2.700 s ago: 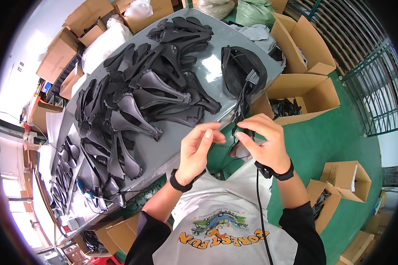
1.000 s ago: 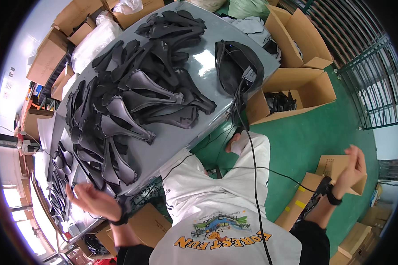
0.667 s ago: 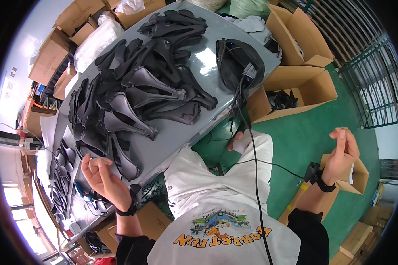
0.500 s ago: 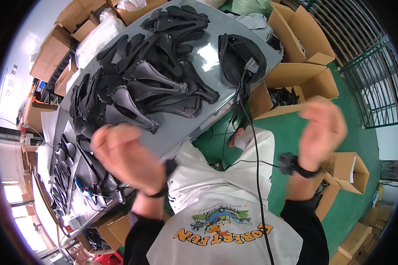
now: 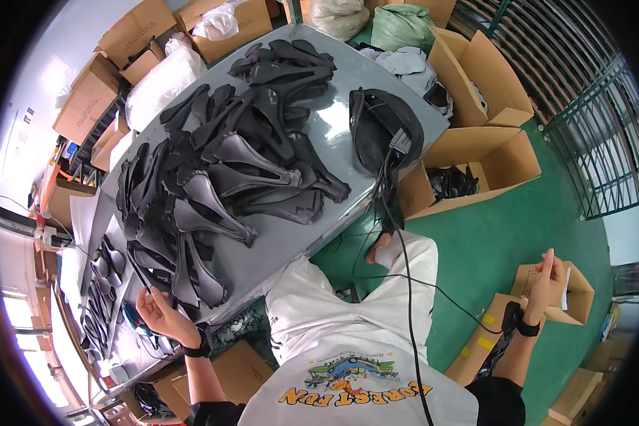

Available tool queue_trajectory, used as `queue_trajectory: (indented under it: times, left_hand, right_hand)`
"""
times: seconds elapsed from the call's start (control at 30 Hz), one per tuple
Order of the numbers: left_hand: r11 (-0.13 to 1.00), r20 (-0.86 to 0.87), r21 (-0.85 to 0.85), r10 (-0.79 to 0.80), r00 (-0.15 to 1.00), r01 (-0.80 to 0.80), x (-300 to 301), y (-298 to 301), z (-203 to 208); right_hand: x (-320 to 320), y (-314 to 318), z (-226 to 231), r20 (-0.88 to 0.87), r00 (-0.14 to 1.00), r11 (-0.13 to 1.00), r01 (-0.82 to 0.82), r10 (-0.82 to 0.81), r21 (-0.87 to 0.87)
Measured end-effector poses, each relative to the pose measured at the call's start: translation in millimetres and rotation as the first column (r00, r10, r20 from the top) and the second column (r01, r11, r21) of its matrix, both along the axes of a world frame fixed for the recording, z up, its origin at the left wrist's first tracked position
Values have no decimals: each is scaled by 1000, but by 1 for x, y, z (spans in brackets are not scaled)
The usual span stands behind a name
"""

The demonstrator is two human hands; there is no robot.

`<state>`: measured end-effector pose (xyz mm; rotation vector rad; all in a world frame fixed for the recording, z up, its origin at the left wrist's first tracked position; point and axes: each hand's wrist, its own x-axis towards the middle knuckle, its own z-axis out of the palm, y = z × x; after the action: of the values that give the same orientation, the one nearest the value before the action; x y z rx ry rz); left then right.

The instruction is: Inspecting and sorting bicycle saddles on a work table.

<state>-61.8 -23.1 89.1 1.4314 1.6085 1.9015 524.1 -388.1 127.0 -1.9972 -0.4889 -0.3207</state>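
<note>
My left hand [image 5: 165, 318] is over the near left edge of the grey table [image 5: 252, 259], palm up with fingers loosely bent and apart. Nothing shows in its grasp. Close by lie a blue-and-black hand tool [image 5: 135, 318] and black saddle-shaped parts [image 5: 197, 277] with long middle openings, part of a large heap. My right hand [image 5: 545, 284] is raised out to the right, above the floor beside a small cardboard box. Its fingers stretch upward and hold nothing visible. Both wrists wear black straps; a cable reaches the right one.
A black bag with cables [image 5: 385, 135] rests on the table's right part. Open cardboard boxes [image 5: 504, 160] stand to the right on the green floor, one with black parts inside. Smaller saddle parts [image 5: 106, 263] lie at far left. A black cable [image 5: 409, 312] crosses my lap.
Both hands have moved down and outward, the left toward the table's near left edge, the right farther right. They were blurred before. My view has shifted slightly; the heap looks unchanged.
</note>
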Motion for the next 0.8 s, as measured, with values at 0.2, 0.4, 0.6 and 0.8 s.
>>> queue_trajectory:
  times: [0.2, 0.4, 0.6, 0.8]
  left_hand:
    - [991, -8, -23, -131, 991, 131, 42, -2, -5]
    - [988, -23, -61, -145, 989, 143, 30, -14, -19]
    - [995, -17, -59, -85, 996, 84, 14, -18, -24]
    - [994, -9, -53, -101, 995, 100, 20, -24, -22]
  right_hand:
    - [-31, 56, -1, -24, 996, 996, -83, 84, 35]
    - [-32, 54, -14, -14, 986, 986, -164, 164, -22]
    - [-34, 55, -11, -39, 988, 988, -146, 149, 54]
    - [-37, 53, -14, -39, 989, 989, -143, 145, 37]
